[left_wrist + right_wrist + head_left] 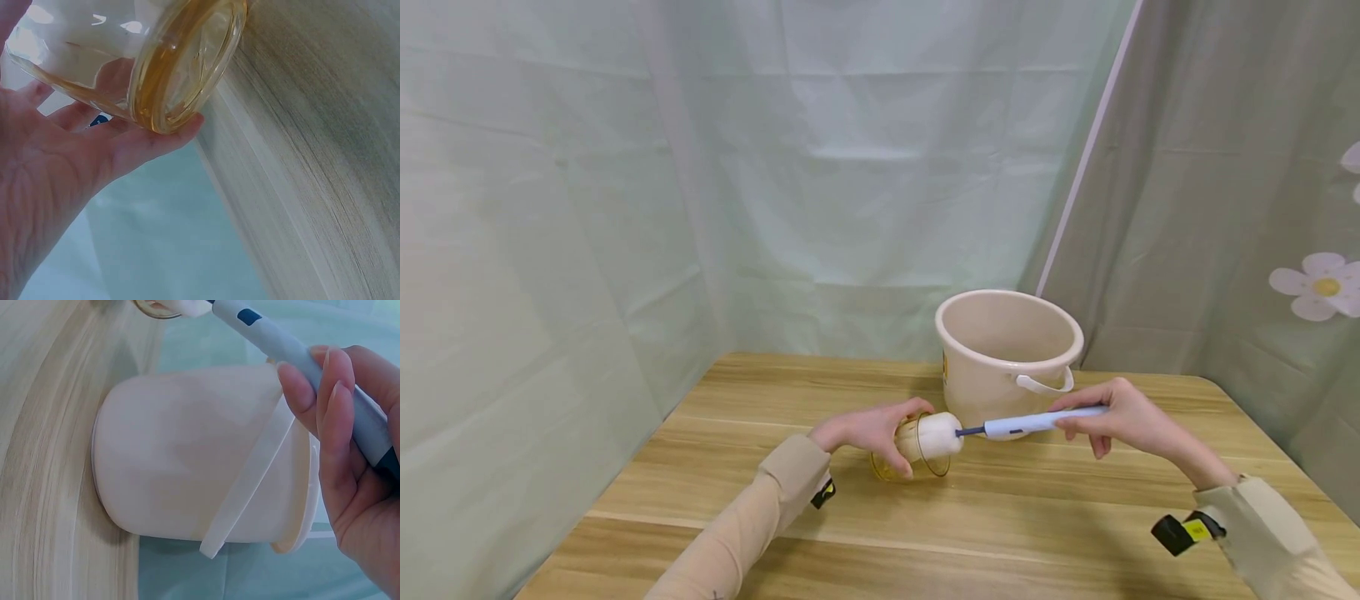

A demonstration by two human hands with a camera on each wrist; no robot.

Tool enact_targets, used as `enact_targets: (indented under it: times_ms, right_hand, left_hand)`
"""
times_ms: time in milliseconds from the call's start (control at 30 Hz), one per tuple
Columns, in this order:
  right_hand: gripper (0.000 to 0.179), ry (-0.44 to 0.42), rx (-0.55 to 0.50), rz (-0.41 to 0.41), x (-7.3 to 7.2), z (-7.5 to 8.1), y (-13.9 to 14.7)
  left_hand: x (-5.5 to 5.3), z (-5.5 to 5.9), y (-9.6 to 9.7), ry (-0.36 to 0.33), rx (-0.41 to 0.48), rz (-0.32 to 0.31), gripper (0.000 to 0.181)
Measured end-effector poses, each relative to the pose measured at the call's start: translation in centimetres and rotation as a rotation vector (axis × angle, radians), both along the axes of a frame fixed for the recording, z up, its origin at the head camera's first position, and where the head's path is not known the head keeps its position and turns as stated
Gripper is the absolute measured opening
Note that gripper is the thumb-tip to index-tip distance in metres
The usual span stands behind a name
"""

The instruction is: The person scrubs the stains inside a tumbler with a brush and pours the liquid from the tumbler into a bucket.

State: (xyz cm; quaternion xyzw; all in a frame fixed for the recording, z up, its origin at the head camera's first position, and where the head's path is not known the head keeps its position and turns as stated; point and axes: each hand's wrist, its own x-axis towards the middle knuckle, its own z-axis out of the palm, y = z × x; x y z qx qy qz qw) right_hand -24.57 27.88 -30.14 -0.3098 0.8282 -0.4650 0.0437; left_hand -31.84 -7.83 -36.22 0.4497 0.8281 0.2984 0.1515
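Note:
My left hand [874, 433] grips an amber glass cup [923, 470], fingers and thumb around its side. The cup lies tipped, its mouth toward the right, and in the left wrist view its thick round base [187, 69] faces the camera. In my right hand [1123, 421] is a cup brush, held by its light blue handle [1026, 424] between thumb and fingers. The brush's white sponge head [943, 435] is partly inside the cup's mouth, with a dark thin stem [972, 431] joining it to the handle.
A cream bucket [977, 392] with a white carrying handle [1047, 386] stands on the wooden table [775, 400], just behind the brush. Pale green curtains [865, 183] hang at the back and sides. Each wrist wears a black strap.

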Motion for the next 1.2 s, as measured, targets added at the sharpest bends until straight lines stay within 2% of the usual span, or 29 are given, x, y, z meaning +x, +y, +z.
enact_targets:
  times_ms: [433,600,967,1200]
  right_hand:
    - [0.019,0.032,0.025,-0.014,-0.04,-0.01,0.12]
    - [0.019,0.031,0.041,0.001,0.02,0.21,0.15]
    - [0.020,0.027,0.065,0.032,0.05,0.48,0.36]
    - [0.018,0.039,0.064,0.058,0.06,0.35,0.64]
  left_hand:
    - [0.03,0.09,0.00,-0.009,0.003,-0.007,0.081]
    - [-0.08,0.03,0.01,-0.003,0.002,-0.015,0.080]
    - [0.01,0.16,0.05,-0.011,-0.015,0.012,0.083]
    - [0.16,0.25,0.20,0.008,-0.029,0.006,0.084]
